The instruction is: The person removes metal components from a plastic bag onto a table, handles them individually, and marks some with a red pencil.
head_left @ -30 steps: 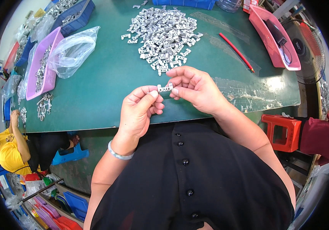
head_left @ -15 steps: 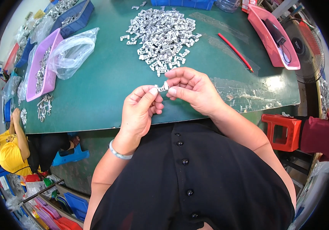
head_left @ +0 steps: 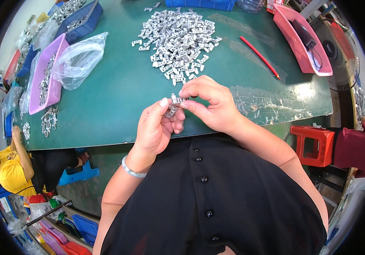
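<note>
Above the table's near edge, my two hands meet over small silver metal parts. A notched metal part (head_left: 177, 100) is pinched between the thumb and fingers of my right hand (head_left: 217, 106). My left hand (head_left: 152, 129), with a pale bangle (head_left: 133, 167) on its wrist, touches that part's left end. Its curled fingers also hold another small ribbed metal part (head_left: 171, 111), partly hidden by the fingers. Just beyond my hands lies a large heap of similar metal parts (head_left: 180, 36) on the green table (head_left: 114, 97).
A red pencil (head_left: 260, 57) and a pink basket (head_left: 286, 25) lie right. Left are a purple basket (head_left: 56, 91) of metal pieces, a clear plastic bag (head_left: 78, 63) and a blue bin (head_left: 80, 29). A person in yellow (head_left: 14, 170) sits left; a red stool (head_left: 312, 146) stands right.
My left fingers have opened somewhat and the ribbed part now shows in them. My right hand has turned the pinched part, which lies more level.
</note>
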The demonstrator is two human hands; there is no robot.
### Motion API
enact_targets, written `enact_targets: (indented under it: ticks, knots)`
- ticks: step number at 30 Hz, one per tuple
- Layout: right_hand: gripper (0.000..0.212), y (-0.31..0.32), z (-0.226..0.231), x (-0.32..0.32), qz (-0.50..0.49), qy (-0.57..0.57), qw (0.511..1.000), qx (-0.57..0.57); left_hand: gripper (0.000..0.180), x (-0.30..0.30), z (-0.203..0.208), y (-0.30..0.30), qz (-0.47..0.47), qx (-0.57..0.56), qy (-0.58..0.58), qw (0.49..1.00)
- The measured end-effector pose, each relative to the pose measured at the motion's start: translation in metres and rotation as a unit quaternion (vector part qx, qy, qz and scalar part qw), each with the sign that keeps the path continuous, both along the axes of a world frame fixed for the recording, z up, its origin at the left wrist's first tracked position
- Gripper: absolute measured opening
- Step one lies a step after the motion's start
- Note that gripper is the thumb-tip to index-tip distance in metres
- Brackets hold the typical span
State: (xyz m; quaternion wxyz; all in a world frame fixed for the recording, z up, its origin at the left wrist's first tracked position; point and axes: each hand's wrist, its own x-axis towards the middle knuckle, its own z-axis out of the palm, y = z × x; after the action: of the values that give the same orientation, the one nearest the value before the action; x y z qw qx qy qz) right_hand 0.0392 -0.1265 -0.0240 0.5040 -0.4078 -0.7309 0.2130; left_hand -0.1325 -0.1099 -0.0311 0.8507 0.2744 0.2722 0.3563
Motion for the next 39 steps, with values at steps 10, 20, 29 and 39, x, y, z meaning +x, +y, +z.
enact_targets:
  ticks: [10,20,29,39]
  knots:
    - [0.034,-0.004,-0.014,-0.007,0.024,0.196,0.972,-0.127,0.013,0.002,-0.001,0.0,0.057,0.021,0.057,0.996]
    - [0.035,-0.005,-0.014,-0.007,0.044,0.228,0.962,-0.142,0.013,0.001,0.0,0.0,0.059,0.026,0.068,0.996]
    - [0.035,-0.006,-0.014,-0.007,0.045,0.228,0.962,-0.141,0.014,0.001,0.0,-0.001,0.056,0.031,0.071,0.995]
    - [0.038,-0.008,-0.014,-0.002,0.06,0.195,0.965,-0.162,0.016,0.0,-0.001,-0.001,0.052,0.031,0.065,0.996]
